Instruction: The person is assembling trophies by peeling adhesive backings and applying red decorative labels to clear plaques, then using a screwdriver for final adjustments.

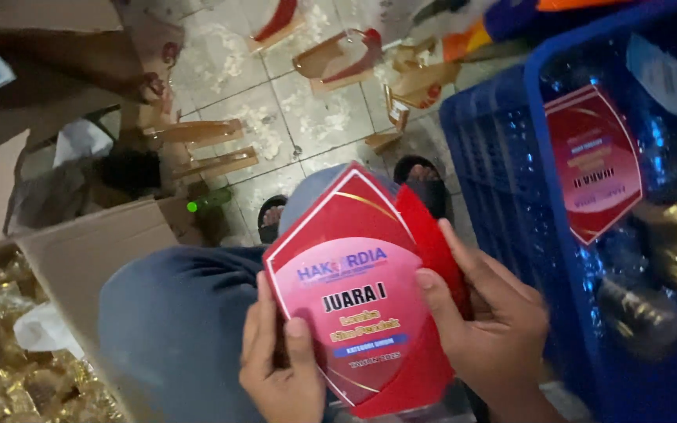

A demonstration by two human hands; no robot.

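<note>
Red shield-shaped plaque (362, 290) — held in both hands over the person's lap.

Left hand (280, 364) grips the lower left edge, thumb on the printed face; right hand (487, 317) clasps the right edge, fingers wrapped behind. Blue plastic crate (511, 157) just to the right holds a like plaque (595, 160). Open cardboard box (80, 251) at left — gold pieces (9, 376) inside.

Both hands are bare: the left hand (280, 368) and the right hand (487, 321) show no rings, gloves or watch, and no sleeves reach the wrists. The nails are short and plain. The legs wear grey-blue trousers (174, 321) of smooth cloth. The feet sit in dark open sandals (425, 176) that leave the toes showing.
</note>
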